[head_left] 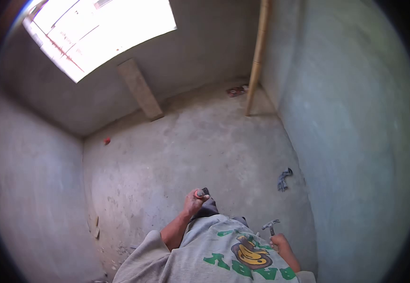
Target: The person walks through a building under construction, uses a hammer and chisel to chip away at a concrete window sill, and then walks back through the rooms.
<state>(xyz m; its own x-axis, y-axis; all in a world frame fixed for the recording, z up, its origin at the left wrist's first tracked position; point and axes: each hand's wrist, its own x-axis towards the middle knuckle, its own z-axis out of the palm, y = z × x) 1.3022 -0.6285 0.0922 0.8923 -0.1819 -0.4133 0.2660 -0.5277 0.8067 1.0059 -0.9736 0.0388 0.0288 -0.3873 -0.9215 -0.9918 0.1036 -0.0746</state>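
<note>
The left hand (pixel 194 202) is closed around a small tool with a reddish tip (pixel 200 193), which pokes out of the top of the fist, above the grey shirt (pixel 214 254). The right hand (pixel 279 242) grips the handle of a hammer (pixel 270 226), whose metal head sticks up just above the knuckles. Beyond them lies the bare concrete floor (pixel 191 141), with a dark rag (pixel 284 179) near the right wall, a wooden plank (pixel 140 89) leaning on the far wall, and a bamboo pole (pixel 257 56) standing in the corner.
</note>
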